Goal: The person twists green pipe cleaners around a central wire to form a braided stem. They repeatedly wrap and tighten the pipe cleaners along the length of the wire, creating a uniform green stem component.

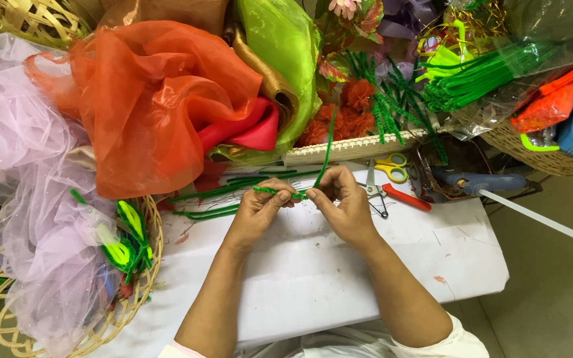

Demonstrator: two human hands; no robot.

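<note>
Over white table (313, 278), both hands (303, 205) knuckles-up, fingertips pinching green pipe cleaner (280, 192)

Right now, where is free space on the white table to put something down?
Bare white table lies below both hands, toward its right edge. Crowded: fabrics behind, basket left, scissors and glue gun right.

Clear plastic bag (499, 69) of green pipe cleaners lying at upper right, clear plastic bag (552, 106) of orange pipe cleaners just beside it on wicker basket (532, 156), no labels, signs or screens
</note>
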